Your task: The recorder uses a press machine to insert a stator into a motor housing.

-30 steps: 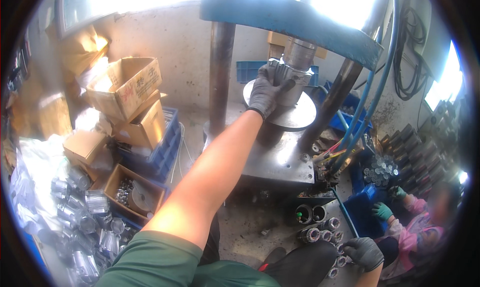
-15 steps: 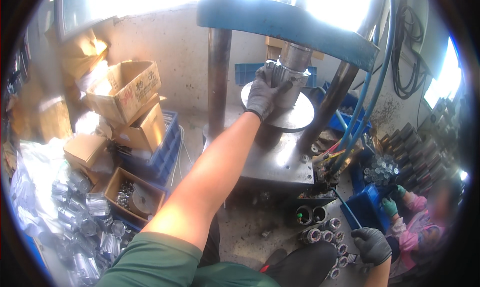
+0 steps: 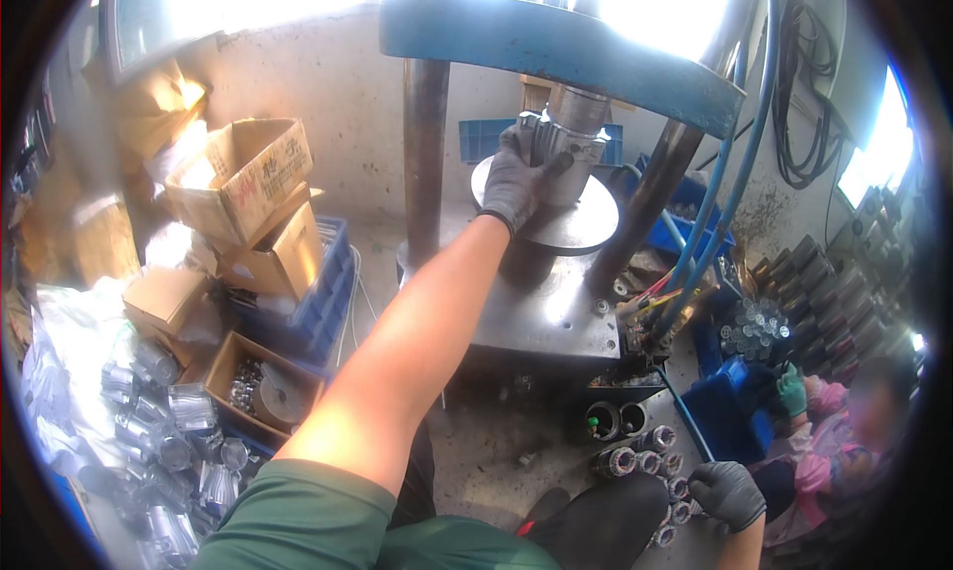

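Note:
My left hand point(image 3: 521, 185), in a grey glove, reaches into the press and wraps round the side of a finned metal housing point(image 3: 584, 149). The housing sits under the press ram point(image 3: 579, 108), above a round metal plate point(image 3: 594, 224). Its lower part is partly hidden by my fingers and thumb. Low on the right, my gloved right hand point(image 3: 728, 494) is closed at the end of a thin blue lever point(image 3: 687, 411) that slants down from the press. The fingertips there are hard to see.
The blue press crossbeam point(image 3: 556, 49) spans two steel columns. Cardboard boxes point(image 3: 238, 183) and shiny housings point(image 3: 169, 451) crowd the left. On the floor stand several wound stators point(image 3: 650, 461). A co-worker in pink point(image 3: 824, 441) is beside a blue crate point(image 3: 730, 416) at right.
The whole view has shifted slightly. My left hand stays on the housing, and my right hand stays at the lever's end. The co-worker's gloved hands have moved.

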Demonstrator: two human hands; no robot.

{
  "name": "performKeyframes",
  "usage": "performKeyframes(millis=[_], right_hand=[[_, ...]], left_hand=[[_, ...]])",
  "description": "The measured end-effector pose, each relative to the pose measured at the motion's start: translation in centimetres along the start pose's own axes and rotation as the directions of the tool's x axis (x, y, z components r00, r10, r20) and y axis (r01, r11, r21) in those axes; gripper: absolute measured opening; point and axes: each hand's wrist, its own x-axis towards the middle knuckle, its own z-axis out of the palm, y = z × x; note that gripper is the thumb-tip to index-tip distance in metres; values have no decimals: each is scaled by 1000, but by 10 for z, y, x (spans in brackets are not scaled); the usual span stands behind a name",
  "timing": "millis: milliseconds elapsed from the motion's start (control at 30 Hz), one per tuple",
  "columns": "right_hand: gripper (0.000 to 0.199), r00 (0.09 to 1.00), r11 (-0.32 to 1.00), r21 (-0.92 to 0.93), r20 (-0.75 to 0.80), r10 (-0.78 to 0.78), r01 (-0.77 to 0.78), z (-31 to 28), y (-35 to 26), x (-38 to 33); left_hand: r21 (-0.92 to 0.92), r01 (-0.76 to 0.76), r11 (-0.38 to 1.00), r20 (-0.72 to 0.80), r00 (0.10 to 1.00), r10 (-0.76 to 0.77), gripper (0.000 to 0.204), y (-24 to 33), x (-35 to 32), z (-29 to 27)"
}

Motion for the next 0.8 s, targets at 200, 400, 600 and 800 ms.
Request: performKeyframes(millis=[200,400,600,800], right_hand=[[16,1000,1000,-24,3,0,0,2,7,0],[18,1000,998,-54,6,-14,14,3,9,0],[18,994,992,-122,114,-4,18,0,13,2],[32,966,994,-107,258,8,20,-6,17,4]], left_hand=[[-104,-11,995,-3,1000,11,100,-2,0,0],[-8,48,999,24,999,-48,90,14,-9,-4],[-31,-14,999,-37,999,13,91,1,-3,0],[11,20,1000,-28,999,-20,86,10,-9,1]])
